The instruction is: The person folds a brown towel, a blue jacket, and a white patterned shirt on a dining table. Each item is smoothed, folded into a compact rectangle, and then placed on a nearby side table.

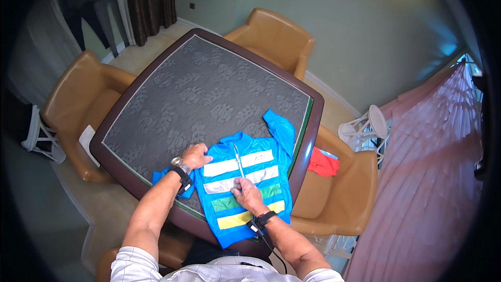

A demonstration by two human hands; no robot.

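Observation:
A blue zip-neck jacket with white, green and yellow stripes lies spread on the near part of a square table with a grey patterned top. Its collar points away from me, and its hem reaches over the near edge. One sleeve extends up to the right; the other lies on the left, partly under my left forearm. My left hand rests at the jacket's left shoulder, fingers bent; whether it pinches the fabric is unclear. My right hand is on the middle of the front, thumb and forefinger at the lower end of the zip.
Tan armchairs stand at the left, the far side and the right. A red cloth lies on the right chair. White stools stand at both sides, and a pink curtain hangs at the far right.

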